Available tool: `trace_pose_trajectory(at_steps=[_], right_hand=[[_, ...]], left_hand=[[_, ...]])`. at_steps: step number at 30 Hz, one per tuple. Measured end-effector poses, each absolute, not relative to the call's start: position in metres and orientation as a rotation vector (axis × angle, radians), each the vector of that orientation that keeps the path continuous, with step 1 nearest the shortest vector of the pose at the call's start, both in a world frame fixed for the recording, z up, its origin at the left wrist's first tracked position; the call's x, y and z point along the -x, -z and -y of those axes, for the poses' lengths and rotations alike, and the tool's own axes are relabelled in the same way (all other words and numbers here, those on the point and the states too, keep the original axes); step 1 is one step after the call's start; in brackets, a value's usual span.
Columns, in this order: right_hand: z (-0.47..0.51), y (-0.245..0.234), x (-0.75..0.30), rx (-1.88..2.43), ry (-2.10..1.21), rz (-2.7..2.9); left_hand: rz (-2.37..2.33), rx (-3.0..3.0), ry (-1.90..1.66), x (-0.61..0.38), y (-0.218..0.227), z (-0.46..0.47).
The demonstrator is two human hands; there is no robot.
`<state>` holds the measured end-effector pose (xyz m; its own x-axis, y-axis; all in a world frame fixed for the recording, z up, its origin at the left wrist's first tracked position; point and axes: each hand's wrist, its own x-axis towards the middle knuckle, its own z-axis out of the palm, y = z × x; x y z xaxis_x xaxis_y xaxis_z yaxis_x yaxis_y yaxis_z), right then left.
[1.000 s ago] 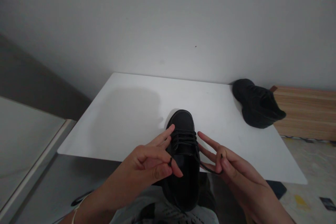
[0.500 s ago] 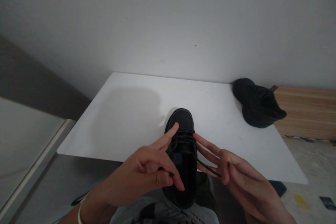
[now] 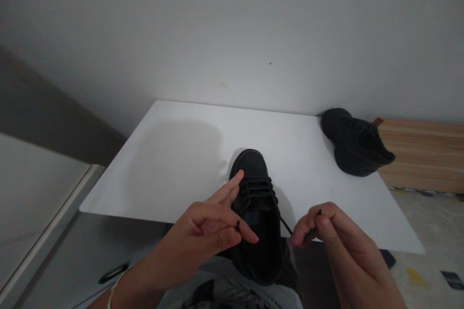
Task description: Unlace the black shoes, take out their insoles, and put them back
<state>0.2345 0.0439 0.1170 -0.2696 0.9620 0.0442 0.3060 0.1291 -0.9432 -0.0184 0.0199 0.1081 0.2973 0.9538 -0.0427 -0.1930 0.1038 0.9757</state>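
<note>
A black lace-up shoe (image 3: 256, 212) rests with its toe on the near edge of the white table (image 3: 174, 164) and its heel over my lap. My left hand (image 3: 213, 224) pinches the left lace end (image 3: 237, 225) between thumb and forefinger, other fingers stretched toward the laces. My right hand (image 3: 326, 231) is curled, pinching the right lace end (image 3: 290, 228), which runs taut from the shoe's eyelets.
A second black shoe (image 3: 353, 142) lies at the table's far right corner, next to a wooden board (image 3: 424, 154). A white wall stands behind the table. Dark small objects lie on the floor at right and lower left.
My right hand's fingers have curled from stretched out into a pinch on the lace and shifted right. The left hand keeps its pinch, nearly still.
</note>
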Motion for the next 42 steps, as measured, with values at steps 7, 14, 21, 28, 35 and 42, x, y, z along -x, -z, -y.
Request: trace_pose_trajectory(at_steps=[7,14,21,28,35,42], right_hand=[[-0.033,-0.093,-0.216,0.987,-1.669,1.315],[-0.043,-0.083,-0.215,0.893,-1.656,1.194],[-0.042,-0.103,-0.219,0.852,-1.41,1.544],[-0.054,-0.154,-0.215,0.703,-0.873,2.001],[-0.066,-0.161,-0.2,0.551,-0.725,2.117],[-0.071,-0.146,-0.209,0.695,-0.798,2.12]], left_hand=[[-0.856,-1.111,-1.056,0.012,-0.109,-0.02],[-0.855,-1.123,-1.067,0.008,-0.106,-0.018],[-1.117,-1.468,-1.299,-0.002,-0.112,-0.025],[-1.018,-1.785,-1.168,-0.017,-0.114,-0.042],[-0.964,-2.003,-1.047,-0.02,-0.12,-0.049],[-0.923,-2.029,-1.004,-0.017,-0.123,-0.048]])
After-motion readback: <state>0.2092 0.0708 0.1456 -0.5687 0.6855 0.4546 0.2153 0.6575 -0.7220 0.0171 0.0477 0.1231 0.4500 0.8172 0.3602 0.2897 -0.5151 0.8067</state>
